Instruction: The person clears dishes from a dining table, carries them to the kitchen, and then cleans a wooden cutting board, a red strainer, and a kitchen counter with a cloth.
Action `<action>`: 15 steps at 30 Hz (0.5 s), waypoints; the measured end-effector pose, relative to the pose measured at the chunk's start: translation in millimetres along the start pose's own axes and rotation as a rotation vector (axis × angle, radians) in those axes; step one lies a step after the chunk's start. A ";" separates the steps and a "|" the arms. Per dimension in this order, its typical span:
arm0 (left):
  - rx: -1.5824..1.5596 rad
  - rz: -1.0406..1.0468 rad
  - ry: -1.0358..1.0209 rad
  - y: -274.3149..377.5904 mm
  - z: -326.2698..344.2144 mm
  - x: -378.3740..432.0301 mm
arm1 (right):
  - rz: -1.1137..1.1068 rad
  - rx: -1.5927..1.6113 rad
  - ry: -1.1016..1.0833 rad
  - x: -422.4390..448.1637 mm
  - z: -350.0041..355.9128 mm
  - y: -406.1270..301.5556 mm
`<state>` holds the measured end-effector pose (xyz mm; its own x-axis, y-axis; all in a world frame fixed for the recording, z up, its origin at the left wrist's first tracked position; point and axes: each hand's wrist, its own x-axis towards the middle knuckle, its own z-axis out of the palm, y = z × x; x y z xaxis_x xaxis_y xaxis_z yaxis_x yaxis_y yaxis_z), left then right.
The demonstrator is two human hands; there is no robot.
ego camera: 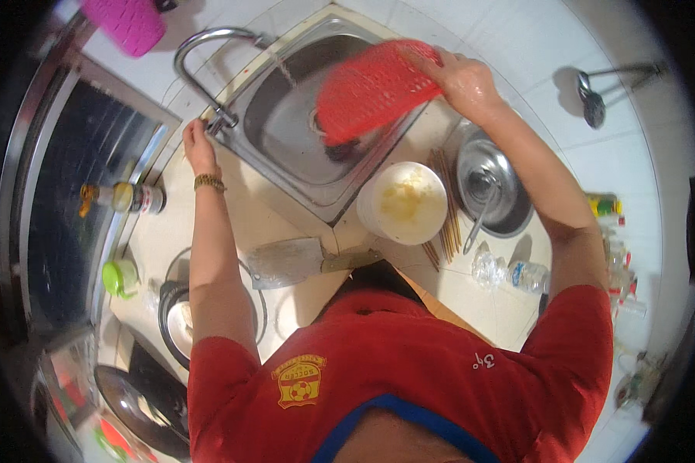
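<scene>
My right hand (469, 84) grips the rim of a red plastic colander (376, 87), tilted over the right part of a steel sink (289, 133). Water runs from the curved chrome faucet (220, 35) into the basin, left of the colander. At the faucet's base, my left hand (200, 144) is by the handle; whether its fingers close on it is unclear. Something dark lies under the colander's lower edge, partly hidden. A stack of white bowls (405, 202), the top one with yellowish residue, stands at the sink's near right corner.
A cleaver (289, 263) lies at the counter's near edge. Chopsticks (449, 220) and a metal basin (486, 173) with a spoon are right of the bowls, near plastic bottles (527, 276). Leftward are a sauce bottle (145, 198), a green-lidded jar (119, 278) and a wok (145, 405).
</scene>
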<state>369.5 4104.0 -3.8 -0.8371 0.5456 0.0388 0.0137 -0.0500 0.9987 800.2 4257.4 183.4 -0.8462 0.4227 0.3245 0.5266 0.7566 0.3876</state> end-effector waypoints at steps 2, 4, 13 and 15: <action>-0.034 0.012 0.007 -1.1 8.5 -6.1 | 0.050 0.031 0.017 -15.9 1.5 -7.5; -0.061 0.029 0.015 -2.9 5.9 -4.1 | 0.095 0.075 0.047 -18.9 -2.3 -16.0; 0.034 0.079 -0.077 30.3 4.4 -24.8 | 0.728 0.394 0.482 -50.3 -68.5 -17.4; 0.315 0.514 -0.124 55.3 7.1 -40.5 | 0.883 0.587 0.728 -72.4 -80.7 -31.4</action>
<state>408.0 4085.0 50.1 -0.6106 0.6120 0.5026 0.5756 -0.0930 0.8125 851.5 4162.8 217.3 0.1063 0.6624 0.7416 0.6110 0.5449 -0.5743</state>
